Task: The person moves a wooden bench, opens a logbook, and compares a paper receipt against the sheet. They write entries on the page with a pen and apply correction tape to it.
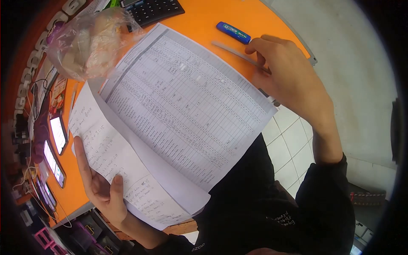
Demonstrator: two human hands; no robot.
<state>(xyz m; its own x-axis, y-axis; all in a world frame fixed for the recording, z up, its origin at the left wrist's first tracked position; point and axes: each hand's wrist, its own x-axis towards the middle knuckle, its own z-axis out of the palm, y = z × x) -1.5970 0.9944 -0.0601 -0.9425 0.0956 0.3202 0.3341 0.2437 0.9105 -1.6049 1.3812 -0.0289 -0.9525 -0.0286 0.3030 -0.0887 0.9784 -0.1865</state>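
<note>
My left hand (104, 191) holds a sheet of handwritten paper (127, 165), with the thumb on its front and the fingers along its left edge. Behind that sheet lies a large printed table sheet (187, 102), its ruled columns partly filled with handwriting. My right hand (284, 68) is curled above the sheet's upper right corner. A thin pale pen (233, 52), smeared by motion, runs from its fingers toward the upper left. Close to the fingertips is a blue tube-shaped item (233, 32) with white lettering. A small dark and white piece (270, 98) shows below the palm.
A clear plastic bag (95, 42) with pale contents sits on the orange table (199, 21) beside a black calculator (155, 10). Several phones, including a lit one (58, 131), stand along the left edge near cables. White floor tiles (289, 140) show at the right.
</note>
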